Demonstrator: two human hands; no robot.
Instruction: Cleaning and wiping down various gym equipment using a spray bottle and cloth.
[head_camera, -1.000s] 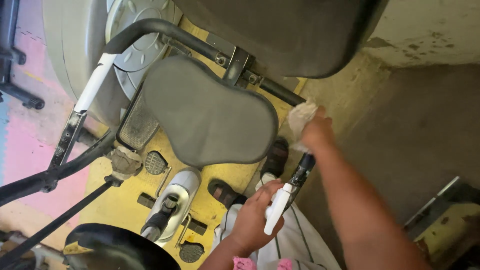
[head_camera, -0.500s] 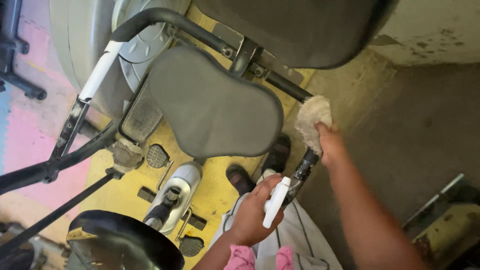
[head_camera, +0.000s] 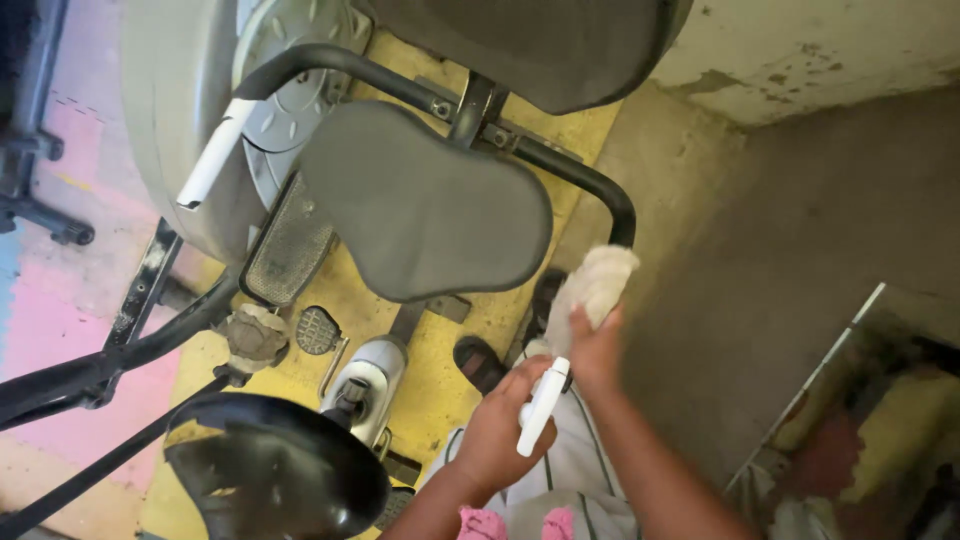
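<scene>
- I look down on a worn concrete floor on the right and a yellow mat under an exercise machine, with pink flooring at the left.
- Nearest to me, my left hand is curled shut around a white spray bottle, which points up and slightly right, just below my other hand.
- My right hand pinches a pale cloth, fingers closed on its lower part; the cloth is pressed against the end of the black handlebar.
- Low at the left I see a black seat.
- Beyond my hands sits the grey padded seat, with a grey pedal beside it.
- Farthest off are the machine's grey housing and a dark backrest.
</scene>
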